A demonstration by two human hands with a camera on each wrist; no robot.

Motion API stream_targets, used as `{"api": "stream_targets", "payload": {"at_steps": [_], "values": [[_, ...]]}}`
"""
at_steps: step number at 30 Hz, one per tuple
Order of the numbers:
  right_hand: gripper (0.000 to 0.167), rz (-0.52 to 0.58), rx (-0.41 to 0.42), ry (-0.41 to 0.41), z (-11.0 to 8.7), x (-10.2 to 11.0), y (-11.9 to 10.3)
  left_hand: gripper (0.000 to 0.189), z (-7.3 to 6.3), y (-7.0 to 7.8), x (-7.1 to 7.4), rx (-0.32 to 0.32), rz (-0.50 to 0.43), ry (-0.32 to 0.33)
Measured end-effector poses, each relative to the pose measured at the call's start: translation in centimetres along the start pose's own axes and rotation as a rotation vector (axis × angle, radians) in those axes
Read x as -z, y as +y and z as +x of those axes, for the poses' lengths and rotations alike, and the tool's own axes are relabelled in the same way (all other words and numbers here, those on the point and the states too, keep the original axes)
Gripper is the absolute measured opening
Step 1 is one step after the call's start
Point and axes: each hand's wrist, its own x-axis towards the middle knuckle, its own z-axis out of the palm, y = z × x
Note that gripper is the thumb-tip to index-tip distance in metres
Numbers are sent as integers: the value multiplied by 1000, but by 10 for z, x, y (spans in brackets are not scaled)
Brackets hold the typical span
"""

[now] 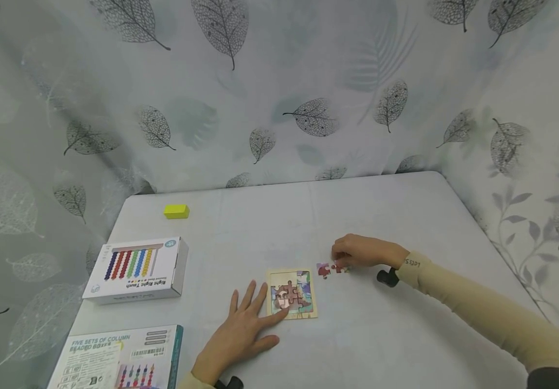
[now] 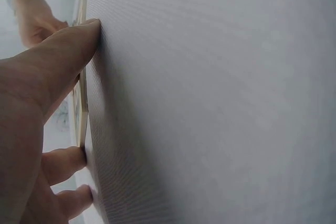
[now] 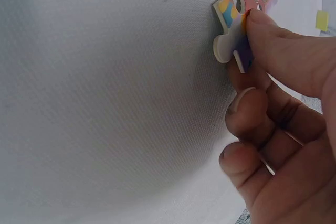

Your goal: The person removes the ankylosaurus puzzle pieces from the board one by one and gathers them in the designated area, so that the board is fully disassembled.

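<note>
On the desk (image 1: pixel 406 216), far left, a box (image 1: pixel 128 294) shows "Right Right Touch" upside down; the nearer carton (image 1: pixel 99 354) reads "FIVE SETS OF COLUMN BEADED BOXES". A yellow block (image 1: pixel 176 211) sits farther off. The left hand (image 1: pixel 240 329), grip wide, has one finger over the puzzle board (image 1: pixel 306 315); I can't tell its longer side. Just right, loose pieces (image 1: pixel 324 268) run left-right; the right hand's (image 1: pixel 363 250) narrow grip pinches a puzzle piece (image 3: pixel 233 32).
</note>
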Motion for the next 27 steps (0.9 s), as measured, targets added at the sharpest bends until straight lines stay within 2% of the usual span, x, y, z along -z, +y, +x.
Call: {"api": "stream_targets", "payload": {"at_steps": [12, 18, 23, 27], "values": [[8, -6, 6, 48, -1, -2, -2, 55, 0, -1, -1, -6, 12, 8], [12, -62, 39, 83, 0, -5, 0, 54, 0, -1, -1, -11, 3, 12], [14, -69, 35, 71, 2, -3, -4, 54, 0, -2, 0, -17, 4, 16], [16, -31, 26, 36, 12, 2, -18, 53, 0, -2, 0, -19, 10, 20]]}}
